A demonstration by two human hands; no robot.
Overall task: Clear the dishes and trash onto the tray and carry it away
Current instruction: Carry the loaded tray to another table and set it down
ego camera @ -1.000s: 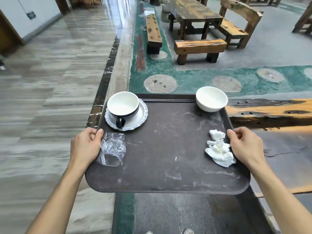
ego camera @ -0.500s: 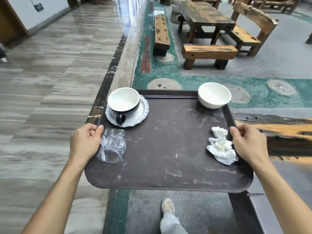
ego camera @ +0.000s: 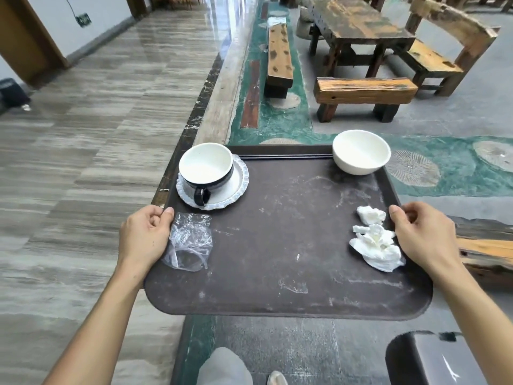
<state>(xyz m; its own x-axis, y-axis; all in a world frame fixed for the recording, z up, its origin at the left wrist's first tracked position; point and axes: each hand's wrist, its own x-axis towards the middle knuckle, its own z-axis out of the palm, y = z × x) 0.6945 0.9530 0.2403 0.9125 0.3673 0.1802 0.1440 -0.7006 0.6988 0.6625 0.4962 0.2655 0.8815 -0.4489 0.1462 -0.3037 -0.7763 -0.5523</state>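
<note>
I hold a dark brown tray (ego camera: 288,273) in the air above the floor. My left hand (ego camera: 145,234) grips its left edge and my right hand (ego camera: 424,234) grips its right edge. On the tray's far left a dark cup with a white inside (ego camera: 206,169) stands on a white saucer (ego camera: 238,187). A white bowl (ego camera: 361,151) rests at the far right corner. Crumpled clear plastic (ego camera: 190,241) lies by my left thumb. White crumpled tissues (ego camera: 374,245) lie beside my right hand.
Ahead stand a wooden table (ego camera: 358,29), low wooden benches (ego camera: 363,91) and a plank bench (ego camera: 279,55). A wooden table edge (ego camera: 485,251) is at my right. A grey striped floor (ego camera: 83,120) runs off to the left. A dark rounded object (ego camera: 433,359) sits bottom right.
I have carried the tray forward and away from the table on the right; the benches ahead look closer. My leg and shoe now show below the tray. Both grips are unchanged.
</note>
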